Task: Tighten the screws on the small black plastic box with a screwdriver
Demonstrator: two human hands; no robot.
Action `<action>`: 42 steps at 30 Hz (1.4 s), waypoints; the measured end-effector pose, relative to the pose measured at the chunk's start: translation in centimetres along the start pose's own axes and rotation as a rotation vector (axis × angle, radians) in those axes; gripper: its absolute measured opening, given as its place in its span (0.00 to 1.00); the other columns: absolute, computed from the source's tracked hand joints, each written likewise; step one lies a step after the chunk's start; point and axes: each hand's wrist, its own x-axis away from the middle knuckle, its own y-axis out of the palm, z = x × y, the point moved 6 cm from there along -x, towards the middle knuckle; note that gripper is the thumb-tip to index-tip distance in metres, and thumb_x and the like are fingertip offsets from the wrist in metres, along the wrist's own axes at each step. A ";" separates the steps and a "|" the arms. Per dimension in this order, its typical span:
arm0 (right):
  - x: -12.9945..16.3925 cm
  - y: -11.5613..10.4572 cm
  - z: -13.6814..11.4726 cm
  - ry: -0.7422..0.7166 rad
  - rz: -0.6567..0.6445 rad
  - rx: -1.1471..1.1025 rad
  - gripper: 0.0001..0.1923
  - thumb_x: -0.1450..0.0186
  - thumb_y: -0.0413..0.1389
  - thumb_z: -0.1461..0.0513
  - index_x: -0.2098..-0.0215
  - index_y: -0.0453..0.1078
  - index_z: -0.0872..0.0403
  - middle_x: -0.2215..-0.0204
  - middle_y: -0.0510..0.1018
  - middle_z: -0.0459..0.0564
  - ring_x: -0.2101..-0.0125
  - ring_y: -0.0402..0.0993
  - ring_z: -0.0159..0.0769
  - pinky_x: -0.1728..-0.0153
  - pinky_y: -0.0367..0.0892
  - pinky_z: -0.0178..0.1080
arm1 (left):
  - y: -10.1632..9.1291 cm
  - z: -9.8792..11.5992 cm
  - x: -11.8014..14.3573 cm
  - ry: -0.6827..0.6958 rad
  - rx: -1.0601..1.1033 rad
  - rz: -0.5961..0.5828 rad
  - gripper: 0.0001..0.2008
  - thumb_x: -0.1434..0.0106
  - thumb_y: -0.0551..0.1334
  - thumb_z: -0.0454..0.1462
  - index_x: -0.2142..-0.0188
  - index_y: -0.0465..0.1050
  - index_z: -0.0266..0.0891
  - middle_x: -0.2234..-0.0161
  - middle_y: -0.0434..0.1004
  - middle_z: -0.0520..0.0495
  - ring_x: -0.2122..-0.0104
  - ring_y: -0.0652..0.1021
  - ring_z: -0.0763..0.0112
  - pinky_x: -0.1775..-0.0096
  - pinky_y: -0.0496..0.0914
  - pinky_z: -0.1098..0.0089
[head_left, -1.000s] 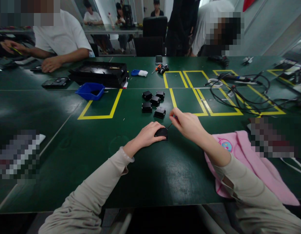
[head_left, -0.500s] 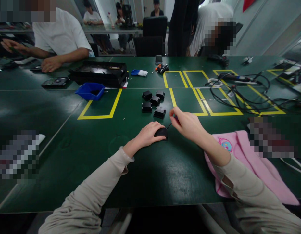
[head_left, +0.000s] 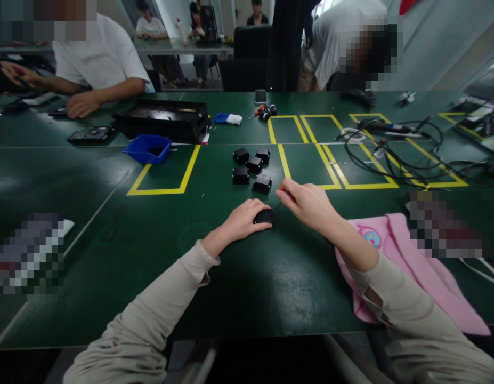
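Note:
A small black box point(head_left: 264, 217) rests on the green table, and my left hand point(head_left: 247, 217) is closed around its left side, thumb in front and fingers behind. My right hand point(head_left: 306, 201) is closed on a screwdriver point(head_left: 277, 206). Only its thin dark shaft shows clearly, slanting down to the box's right edge; the fingers cover most of the handle. Just beyond my hands stand several similar black boxes point(head_left: 254, 165) in a loose cluster.
A blue bin point(head_left: 148, 149) and a black tray point(head_left: 162, 120) lie to the far left. Gloves point(head_left: 228, 119) lie beyond the boxes. Cables point(head_left: 385, 154) tangle at the right, above a pink cloth point(head_left: 406, 256) near my right forearm. A co-worker point(head_left: 103, 58) sits opposite.
My right hand has shifted slightly down and left, with the screwdriver still at the box's edge. My left hand and the box stay put. People across the table moved a little.

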 end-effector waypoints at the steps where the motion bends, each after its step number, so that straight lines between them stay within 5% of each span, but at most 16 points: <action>1: 0.0 0.0 0.0 0.005 -0.002 0.005 0.19 0.29 0.39 0.52 0.59 0.67 0.52 0.75 0.75 0.47 0.76 0.68 0.34 0.75 0.47 0.36 | 0.0 0.0 0.0 0.002 -0.001 0.001 0.20 0.37 0.63 0.48 0.50 0.67 0.42 0.53 0.70 0.45 0.54 0.71 0.60 0.53 0.67 0.63; 42: 0.1 -0.1 -0.3 -0.028 0.008 -0.004 0.17 0.30 0.41 0.54 0.55 0.66 0.53 0.73 0.76 0.47 0.75 0.70 0.34 0.75 0.48 0.35 | 0.0 0.0 0.0 0.006 -0.005 -0.002 0.20 0.37 0.62 0.48 0.50 0.67 0.41 0.54 0.70 0.45 0.55 0.71 0.61 0.54 0.68 0.62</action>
